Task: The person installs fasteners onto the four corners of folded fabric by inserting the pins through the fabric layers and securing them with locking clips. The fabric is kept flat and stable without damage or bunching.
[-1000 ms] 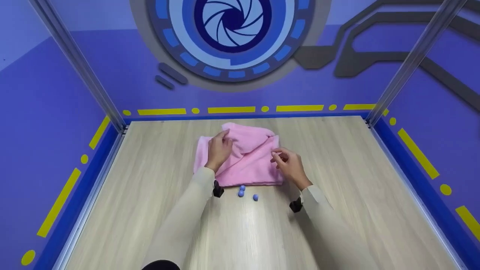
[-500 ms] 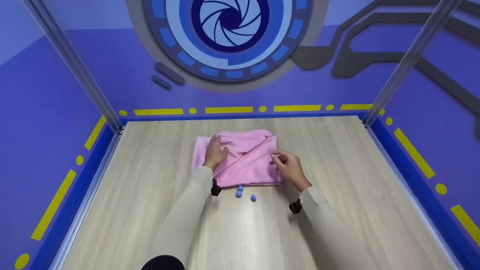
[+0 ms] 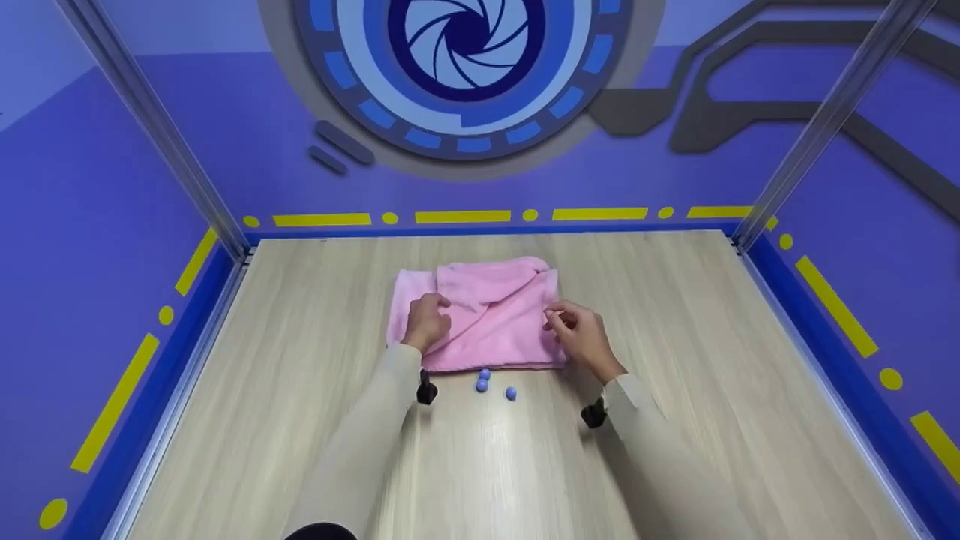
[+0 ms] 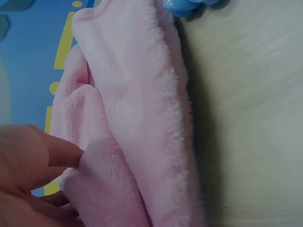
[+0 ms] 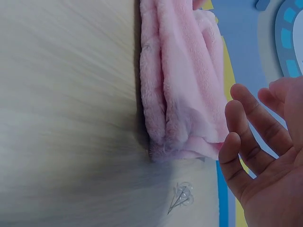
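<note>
A pink fleece towel (image 3: pixel 487 319) lies folded on the wooden table (image 3: pixel 675 420), with a flap laid over its top. My left hand (image 3: pixel 426 322) rests on the towel's left part, its fingers (image 4: pixel 42 158) curled and pinching a fold of the towel (image 4: pixel 132 109). Beside the towel's right edge my right hand (image 3: pixel 579 334) hovers with relaxed, spread fingers (image 5: pixel 253 142) and holds nothing. The right wrist view shows the towel (image 5: pixel 182 80) with a gap between it and that hand.
Three small blue balls (image 3: pixel 481 384) lie on the table just in front of the towel; one of them (image 4: pixel 182 4) shows in the left wrist view. Blue walls with yellow markings and two metal posts (image 3: pixel 157 127) enclose the table.
My left hand has lowered the raised flap onto the towel and drawn back toward me. The right hand has stayed at the right edge.
</note>
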`<action>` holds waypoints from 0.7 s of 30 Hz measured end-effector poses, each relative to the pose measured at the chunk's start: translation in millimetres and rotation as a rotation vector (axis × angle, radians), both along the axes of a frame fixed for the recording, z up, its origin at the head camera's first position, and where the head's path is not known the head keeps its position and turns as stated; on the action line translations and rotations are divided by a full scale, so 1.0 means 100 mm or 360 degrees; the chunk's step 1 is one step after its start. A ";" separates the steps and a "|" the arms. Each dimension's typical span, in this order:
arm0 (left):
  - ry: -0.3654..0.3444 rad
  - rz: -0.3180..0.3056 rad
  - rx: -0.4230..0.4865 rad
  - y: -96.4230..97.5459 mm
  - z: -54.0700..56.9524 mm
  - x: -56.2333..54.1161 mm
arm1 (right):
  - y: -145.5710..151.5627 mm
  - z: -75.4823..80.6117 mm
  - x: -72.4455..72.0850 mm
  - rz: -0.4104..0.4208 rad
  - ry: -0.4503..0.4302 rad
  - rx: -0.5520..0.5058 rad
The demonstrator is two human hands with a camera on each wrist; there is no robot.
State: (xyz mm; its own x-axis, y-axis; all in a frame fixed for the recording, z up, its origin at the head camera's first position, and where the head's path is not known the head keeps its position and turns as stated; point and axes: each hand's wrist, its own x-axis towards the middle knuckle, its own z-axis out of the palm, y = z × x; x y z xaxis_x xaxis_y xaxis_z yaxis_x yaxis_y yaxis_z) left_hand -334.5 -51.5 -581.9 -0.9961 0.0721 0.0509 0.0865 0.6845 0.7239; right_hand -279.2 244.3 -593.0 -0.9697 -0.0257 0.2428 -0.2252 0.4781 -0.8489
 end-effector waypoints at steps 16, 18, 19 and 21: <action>-0.0158 0.0013 -0.0133 -0.09 0.04 0.16 | -0.06 0.01 0.02 0.0012 -0.0042 0.0049; -0.0163 0.0020 -0.0134 -0.09 0.02 0.17 | -0.06 0.01 0.02 0.0019 -0.0037 0.0056; -0.0166 0.0021 -0.0136 -0.10 0.01 0.17 | -0.06 0.01 0.02 0.0022 -0.0034 0.0056; -0.0170 0.0026 -0.0136 -0.10 0.01 0.18 | -0.07 0.01 0.02 0.0030 -0.0029 0.0060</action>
